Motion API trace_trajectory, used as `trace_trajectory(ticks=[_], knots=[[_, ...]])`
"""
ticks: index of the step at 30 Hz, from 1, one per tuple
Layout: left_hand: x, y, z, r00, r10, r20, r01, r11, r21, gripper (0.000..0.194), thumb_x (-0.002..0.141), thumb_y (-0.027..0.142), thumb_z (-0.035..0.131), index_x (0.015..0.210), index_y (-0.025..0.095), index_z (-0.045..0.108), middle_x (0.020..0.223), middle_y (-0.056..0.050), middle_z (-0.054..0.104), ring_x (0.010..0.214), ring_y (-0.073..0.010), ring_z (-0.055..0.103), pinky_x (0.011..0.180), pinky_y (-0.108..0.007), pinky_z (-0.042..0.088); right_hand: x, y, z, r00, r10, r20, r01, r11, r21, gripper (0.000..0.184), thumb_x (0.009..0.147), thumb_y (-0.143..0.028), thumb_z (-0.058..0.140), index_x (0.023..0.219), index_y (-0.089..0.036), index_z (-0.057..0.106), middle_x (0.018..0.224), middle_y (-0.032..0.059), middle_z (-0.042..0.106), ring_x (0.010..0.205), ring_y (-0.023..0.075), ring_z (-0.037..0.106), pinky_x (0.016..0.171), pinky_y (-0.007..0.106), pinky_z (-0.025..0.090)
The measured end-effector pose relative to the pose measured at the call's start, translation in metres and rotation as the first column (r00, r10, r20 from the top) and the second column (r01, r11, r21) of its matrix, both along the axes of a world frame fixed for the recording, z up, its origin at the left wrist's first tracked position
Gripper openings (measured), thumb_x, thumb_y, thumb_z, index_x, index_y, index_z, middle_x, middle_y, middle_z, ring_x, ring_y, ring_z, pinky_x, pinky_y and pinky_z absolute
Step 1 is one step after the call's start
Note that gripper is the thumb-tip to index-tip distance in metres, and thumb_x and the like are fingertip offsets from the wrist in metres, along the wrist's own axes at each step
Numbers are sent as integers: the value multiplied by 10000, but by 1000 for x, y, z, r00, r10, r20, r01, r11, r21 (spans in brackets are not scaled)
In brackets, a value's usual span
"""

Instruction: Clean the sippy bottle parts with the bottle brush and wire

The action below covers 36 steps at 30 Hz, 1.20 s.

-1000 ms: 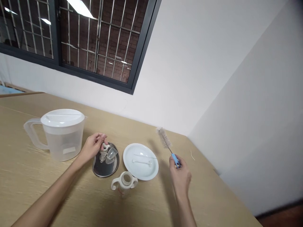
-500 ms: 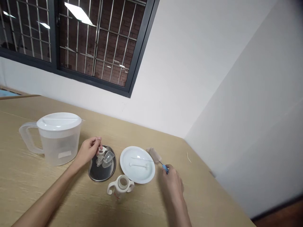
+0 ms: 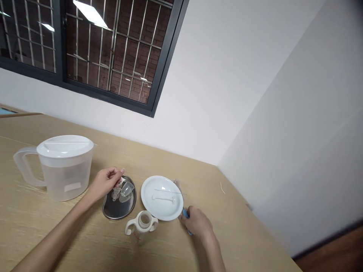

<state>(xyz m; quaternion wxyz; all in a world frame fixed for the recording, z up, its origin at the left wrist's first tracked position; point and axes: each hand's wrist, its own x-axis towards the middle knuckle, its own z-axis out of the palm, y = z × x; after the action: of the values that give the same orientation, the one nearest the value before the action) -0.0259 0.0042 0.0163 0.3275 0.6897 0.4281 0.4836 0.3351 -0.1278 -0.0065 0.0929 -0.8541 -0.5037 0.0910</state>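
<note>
My left hand (image 3: 106, 182) is closed in a pinch over the far side of a steel kidney-shaped tray (image 3: 113, 211), its fingertips on a white bottle ring (image 3: 120, 183) that they partly cover. A clear bottle teat (image 3: 116, 193) and a small clear cap (image 3: 127, 189) lie in the tray beside it. My right hand (image 3: 197, 222) is wrapped round the blue handle of a bottle brush (image 3: 185, 213), right of a white plate (image 3: 161, 213). The plate's rim partly hides the brush's pale head (image 3: 177, 184). On the plate lie a thin white stick (image 3: 163, 198) and a thin wire-like rod (image 3: 167, 191).
In front of the plate stands an uncapped feeding bottle with two white handles (image 3: 141, 224). A lidded translucent pitcher (image 3: 66, 170) stands left of the tray. A short pale strand (image 3: 222, 187) lies at the right. Wall and barred window (image 3: 113, 53) rise behind the table (image 3: 238, 226).
My right hand has drawn the brush towards me and slightly left, so its head now sits behind the plate's rim. My left hand stays at the ring. The view has shifted slightly.
</note>
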Motion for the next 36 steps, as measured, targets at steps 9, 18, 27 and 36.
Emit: trace_trajectory(ticks=[9, 18, 27, 36], knots=[[-1, 5, -5, 1000, 18, 8, -18, 1000, 17, 392, 682, 529, 756, 757, 159, 649, 661, -25, 665, 599, -152, 603, 546, -231, 448, 21, -3, -4, 978, -10, -209, 68, 960, 272, 375, 609, -559, 728, 559, -212, 593, 580, 28, 654, 521, 172, 557, 510, 263, 307], [2, -1, 3, 998, -34, 47, 40, 989, -145, 432, 743, 563, 669, 895, 162, 716, 691, -47, 736, 634, -201, 677, 589, -268, 515, 14, 23, -15, 978, 20, -210, 108, 806, 581, 511, 884, -441, 384, 1223, -139, 617, 1072, 139, 698, 953, 250, 643, 831, 330, 460], [-1, -5, 8, 993, 91, -76, -92, 996, -12, 458, 914, 597, 406, 823, 193, 600, 439, 51, 503, 456, -158, 524, 484, -236, 385, 11, 26, -25, 967, 149, -209, 16, 778, 629, 388, 872, -443, 434, 938, -172, 704, 964, 110, 723, 925, 251, 634, 807, 307, 450], [-1, -7, 7, 982, 182, -46, -178, 981, 80, 509, 847, 586, 541, 554, 205, 373, 482, 53, 404, 490, -112, 412, 493, -235, 314, 10, 23, -13, 949, 78, -305, 146, 749, 646, 361, 880, -501, 397, 838, -197, 587, 786, 57, 676, 736, 207, 590, 672, 277, 418]])
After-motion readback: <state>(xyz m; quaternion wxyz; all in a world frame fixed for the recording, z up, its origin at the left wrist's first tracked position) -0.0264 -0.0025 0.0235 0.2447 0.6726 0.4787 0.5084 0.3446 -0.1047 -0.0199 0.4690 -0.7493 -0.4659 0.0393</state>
